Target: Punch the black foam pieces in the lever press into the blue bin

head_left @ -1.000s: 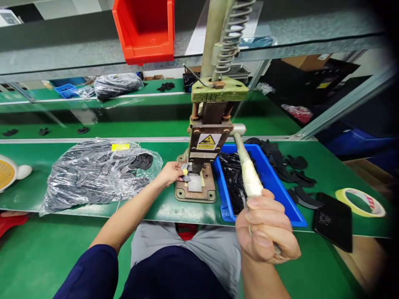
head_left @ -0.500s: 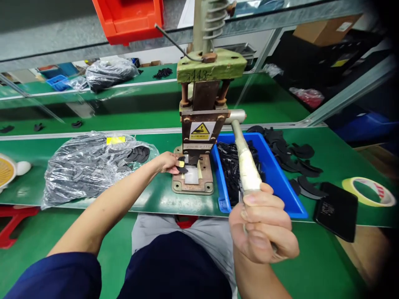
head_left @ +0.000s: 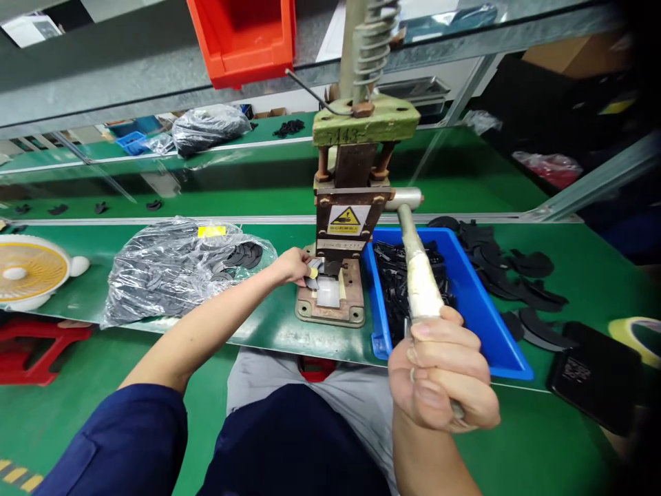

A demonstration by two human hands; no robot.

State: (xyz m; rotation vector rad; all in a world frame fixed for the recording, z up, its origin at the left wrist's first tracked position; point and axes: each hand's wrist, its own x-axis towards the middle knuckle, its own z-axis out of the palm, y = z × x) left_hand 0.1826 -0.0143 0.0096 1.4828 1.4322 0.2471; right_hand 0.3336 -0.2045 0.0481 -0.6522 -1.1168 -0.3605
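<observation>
My right hand [head_left: 445, 372] is wrapped round the pale lever handle [head_left: 422, 275] of a hand press [head_left: 352, 179]. My left hand [head_left: 295, 266] pinches a small curved dark piece [head_left: 312, 282] with a yellow patch on it, at the left of the press's base plate [head_left: 330, 315]. A light metal plate [head_left: 328, 292] lies in the middle of the base, just below the ram. The fingertips of my left hand partly cover the piece. A yellow warning label [head_left: 349, 219] is stuck on the front of the press.
A blue bin [head_left: 467, 313] of black parts stands right of the press, with loose black curved pieces [head_left: 516, 269] beyond it. A clear plastic bag [head_left: 170, 269] of dark parts lies left. A phone [head_left: 593, 375], tape roll [head_left: 635, 334] and fan [head_left: 34, 269] are on the bench; an orange bin [head_left: 248, 58] is above.
The view has shifted left, so the bench things appear farther right. The curved piece in my left hand is tilted differently and looks lighter. My right hand stays on the lever handle.
</observation>
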